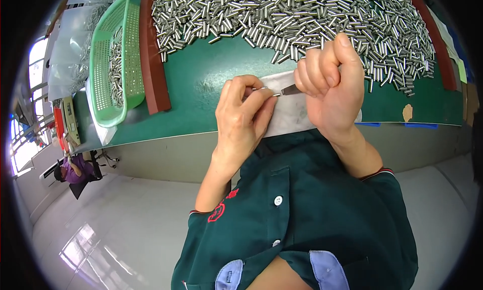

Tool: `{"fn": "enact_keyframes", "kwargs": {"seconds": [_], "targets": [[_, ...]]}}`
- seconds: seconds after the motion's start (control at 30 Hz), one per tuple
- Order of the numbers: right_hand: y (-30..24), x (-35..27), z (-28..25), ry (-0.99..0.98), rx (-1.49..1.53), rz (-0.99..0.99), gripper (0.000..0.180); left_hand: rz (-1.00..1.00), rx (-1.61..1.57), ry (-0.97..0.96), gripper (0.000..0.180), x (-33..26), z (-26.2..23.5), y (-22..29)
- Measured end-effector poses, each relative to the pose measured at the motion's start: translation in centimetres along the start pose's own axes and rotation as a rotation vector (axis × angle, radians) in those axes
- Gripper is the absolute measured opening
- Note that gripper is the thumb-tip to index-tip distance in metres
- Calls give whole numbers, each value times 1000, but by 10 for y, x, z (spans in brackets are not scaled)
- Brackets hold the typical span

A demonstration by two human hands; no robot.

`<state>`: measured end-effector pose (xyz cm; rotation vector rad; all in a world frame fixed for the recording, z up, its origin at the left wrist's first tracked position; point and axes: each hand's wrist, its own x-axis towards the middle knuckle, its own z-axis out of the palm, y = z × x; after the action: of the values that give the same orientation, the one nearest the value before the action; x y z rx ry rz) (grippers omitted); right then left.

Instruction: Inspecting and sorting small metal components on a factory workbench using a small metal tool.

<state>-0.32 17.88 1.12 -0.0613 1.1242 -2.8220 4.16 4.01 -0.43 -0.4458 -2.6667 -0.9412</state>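
My left hand (237, 111) is closed, its thumb and fingers pinching a small shiny metal pin (276, 94) whose end sticks out toward the right. My right hand (333, 91) is wrapped in a fist around a tool with a short, dark, flat blade (291, 90); its handle is hidden in the palm. The blade's tip points left and lies close to the pin's end; whether they touch I cannot tell. Beneath both hands a greyish-white cloth or sheet (297, 114) covers the front edge of the green table (188, 106).
A wide heap of short metal pins (282, 18) covers the back of the table, between a red-brown rail (153, 63) at left and another (437, 43) at right. Left of it stands a green perforated basket (133, 68) holding more pins. Clear plastic bags (75, 43) lie beyond. A person (78, 170) sits far left.
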Motion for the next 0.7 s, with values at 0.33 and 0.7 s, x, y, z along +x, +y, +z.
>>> {"fn": "enact_keyframes", "kwargs": {"seconds": [0.33,0.7], "targets": [[5,-1,-4,54,19,34,42,-55,-14,48,13,-1,5,5],[4,1,-1,69,27,44,42,-105,-24,48,13,-1,5,5]]}}
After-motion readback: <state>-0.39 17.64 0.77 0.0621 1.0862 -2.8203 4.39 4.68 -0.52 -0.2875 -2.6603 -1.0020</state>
